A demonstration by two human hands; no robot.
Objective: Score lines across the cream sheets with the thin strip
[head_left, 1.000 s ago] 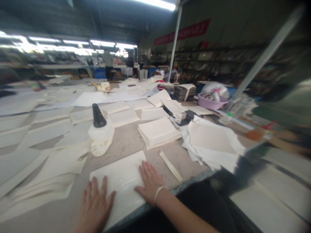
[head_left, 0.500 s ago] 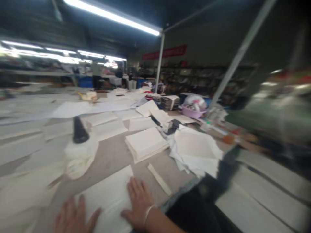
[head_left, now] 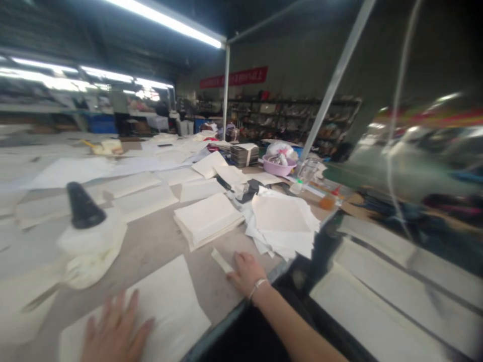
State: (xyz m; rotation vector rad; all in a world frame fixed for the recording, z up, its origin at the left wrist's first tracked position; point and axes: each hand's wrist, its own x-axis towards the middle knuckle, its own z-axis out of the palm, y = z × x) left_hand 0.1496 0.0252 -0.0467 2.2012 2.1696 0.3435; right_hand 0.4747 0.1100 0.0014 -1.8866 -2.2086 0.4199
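On matte grey tabletop (head_left: 162, 246), 2 hands: left (head_left: 113, 332) flat on smooth sheet (head_left: 169, 306), right (head_left: 247, 271) covering narrow strip (head_left: 221, 261).

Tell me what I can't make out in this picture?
Head view:
- left hand: motion-blurred on the sheet; wrist cut off by the bottom edge.
- narrow strip: near end hidden under the right hand.
- red banner: lettering too small.
- right side: smeared by blur.

workshop | long table (head_left: 162, 241) | paper stacks (head_left: 207, 221) | strip lights (head_left: 166, 22)
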